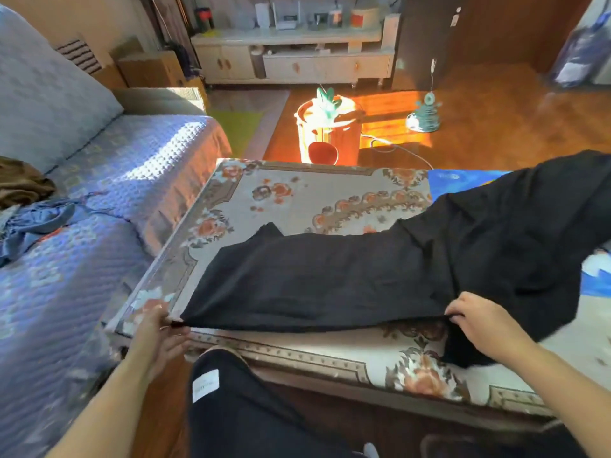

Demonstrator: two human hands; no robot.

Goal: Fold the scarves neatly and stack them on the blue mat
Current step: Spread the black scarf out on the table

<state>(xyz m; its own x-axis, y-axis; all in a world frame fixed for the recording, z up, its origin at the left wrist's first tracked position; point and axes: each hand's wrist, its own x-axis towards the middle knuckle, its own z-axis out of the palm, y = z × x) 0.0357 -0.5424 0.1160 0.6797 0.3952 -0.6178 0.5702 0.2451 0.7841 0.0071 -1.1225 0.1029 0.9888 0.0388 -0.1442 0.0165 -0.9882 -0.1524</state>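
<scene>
A black scarf lies spread lengthwise across the table, which wears a floral cloth. Its near edge is pulled taut between the two hands. The left hand pinches the scarf's near left corner at the table's front left edge, thumb and fingertips closed on the fabric. The right hand grips the same near edge further right, fingers curled over a bunched fold; below it a loose part of the scarf hangs down over the table front. The scarf's right end rises and trails off toward the frame's right side, covering part of the blue mat, which lies at the table's far right corner; more blue shows near the right edge, probably the same mat. On the sofa to the left lie a crumpled blue scarf and, just behind it, a brown cloth. A dark-trousered knee sits between the forearms
</scene>
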